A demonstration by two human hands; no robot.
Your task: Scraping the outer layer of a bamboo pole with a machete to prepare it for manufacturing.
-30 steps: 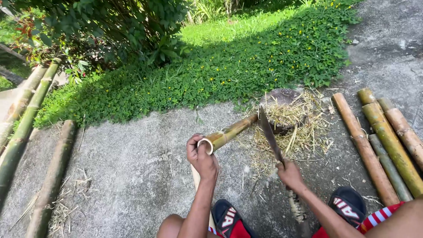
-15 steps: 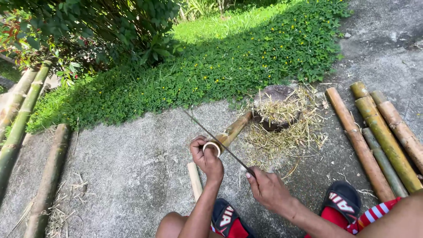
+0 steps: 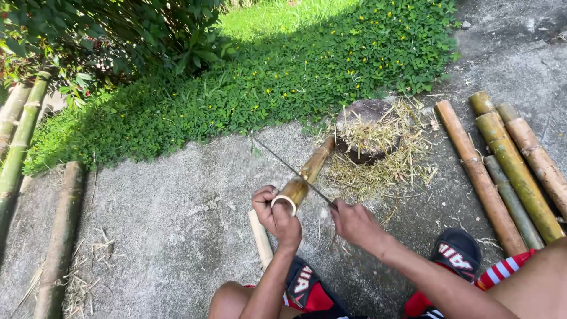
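Note:
My left hand (image 3: 277, 215) grips the near open end of a short bamboo tube (image 3: 308, 175), which slants away with its far end resting on a dark stump (image 3: 369, 118). My right hand (image 3: 354, 223) holds the handle of a long thin blade (image 3: 289, 168). The blade lies across the top of the bamboo tube, its tip pointing left and away. A pale split strip of bamboo (image 3: 260, 238) lies on the concrete just below my left hand.
Several long bamboo poles (image 3: 502, 165) lie on the right, and more bamboo poles (image 3: 62, 236) on the left. Shavings (image 3: 384, 165) cover the stump and the ground around it. Green ground cover (image 3: 266, 82) borders the concrete. My sandalled feet (image 3: 455, 257) are below.
The blade, held up over the stump a second ago, has swung down and left and now lies across the bamboo tube. My left hand has kept its grip on the tube.

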